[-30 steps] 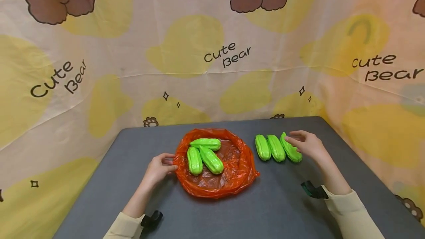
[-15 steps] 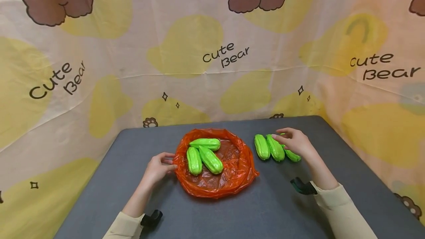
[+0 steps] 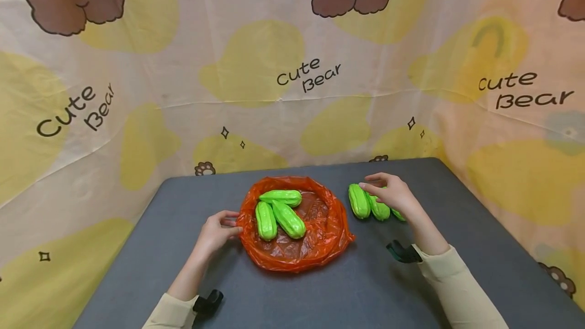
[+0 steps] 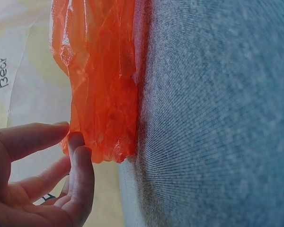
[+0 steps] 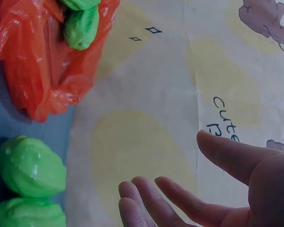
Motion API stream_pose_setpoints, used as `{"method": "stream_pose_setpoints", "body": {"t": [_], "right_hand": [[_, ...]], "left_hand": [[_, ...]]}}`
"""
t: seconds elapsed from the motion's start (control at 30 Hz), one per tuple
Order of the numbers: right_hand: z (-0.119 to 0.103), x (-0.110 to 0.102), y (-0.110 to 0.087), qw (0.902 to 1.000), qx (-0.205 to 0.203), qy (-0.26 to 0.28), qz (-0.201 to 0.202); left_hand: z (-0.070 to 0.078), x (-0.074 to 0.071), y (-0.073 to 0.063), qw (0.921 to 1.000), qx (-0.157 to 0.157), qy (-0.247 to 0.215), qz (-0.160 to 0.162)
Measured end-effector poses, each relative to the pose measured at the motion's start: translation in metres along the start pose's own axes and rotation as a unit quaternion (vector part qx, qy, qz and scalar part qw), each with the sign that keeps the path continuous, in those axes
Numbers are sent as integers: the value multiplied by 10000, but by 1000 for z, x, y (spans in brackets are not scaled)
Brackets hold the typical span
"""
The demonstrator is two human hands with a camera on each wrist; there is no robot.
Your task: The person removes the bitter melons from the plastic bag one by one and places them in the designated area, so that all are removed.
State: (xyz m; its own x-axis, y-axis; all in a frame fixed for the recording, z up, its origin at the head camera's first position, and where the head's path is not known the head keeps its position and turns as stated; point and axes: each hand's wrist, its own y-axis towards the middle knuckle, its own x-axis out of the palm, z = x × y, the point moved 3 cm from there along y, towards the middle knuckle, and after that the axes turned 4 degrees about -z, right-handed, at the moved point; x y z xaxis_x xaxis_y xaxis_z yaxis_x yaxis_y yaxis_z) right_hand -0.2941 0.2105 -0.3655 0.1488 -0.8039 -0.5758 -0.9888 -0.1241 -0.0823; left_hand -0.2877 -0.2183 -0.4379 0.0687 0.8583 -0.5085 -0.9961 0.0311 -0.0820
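A round, open-mouthed red plastic bag (image 3: pixel 297 265) sits mid-table, with three green ribbed gourds (image 3: pixel 290 220) inside. At its left side my left hand (image 3: pixel 216 233) pinches the edge; in the left wrist view, thumb and fingertips meet at the crinkled plastic bag (image 4: pixel 104 94). To the right of the bag, three more such gourds (image 3: pixel 358 202) lie side by side. Above them hovers my right hand (image 3: pixel 392 194), fingers spread and holding nothing, partly covering the middle and right ones. In the right wrist view, the nearest gourd (image 5: pixel 32 166) is apart from the fingers.
A dark grey table (image 3: pixel 283 301) bears everything. Behind and at both sides hangs a patterned cloth (image 3: pixel 256 65) with bears and lettering. Each wrist wears a black strap-like piece, such as the right wrist mount (image 3: pixel 403 253).
My right hand has moved left, from over the rightmost gourd toward the leftmost of the loose ones. The left hand stays at the bag's edge. The gourds keep their places.
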Motion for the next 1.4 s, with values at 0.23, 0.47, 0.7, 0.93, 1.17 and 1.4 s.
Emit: {"method": "stream_pose_setpoints", "body": {"t": [0.23, 0.47, 0.7, 0.93, 1.17, 1.4], "right_hand": [[-6, 6, 5, 10000, -69, -15, -66], [-12, 14, 12, 9998, -119, 9, -129], [-17, 26, 18, 9993, -114, 276, -243], [-27, 40, 24, 9997, -117, 39, -233], [-38, 51, 28, 9993, -277, -111, -218], [-49, 60, 31, 9991, -311, -48, -280]], "left_hand": [[0, 0, 0, 10000, -22, 5, -12], [1, 0, 1, 10000, -83, 21, -2], [0, 0, 0, 10000, -83, -8, -13], [-3, 1, -1, 10000, -54, 37, 16], [-3, 1, 1, 10000, -67, 63, 30], [-2, 2, 1, 9999, -109, 112, 63]]}}
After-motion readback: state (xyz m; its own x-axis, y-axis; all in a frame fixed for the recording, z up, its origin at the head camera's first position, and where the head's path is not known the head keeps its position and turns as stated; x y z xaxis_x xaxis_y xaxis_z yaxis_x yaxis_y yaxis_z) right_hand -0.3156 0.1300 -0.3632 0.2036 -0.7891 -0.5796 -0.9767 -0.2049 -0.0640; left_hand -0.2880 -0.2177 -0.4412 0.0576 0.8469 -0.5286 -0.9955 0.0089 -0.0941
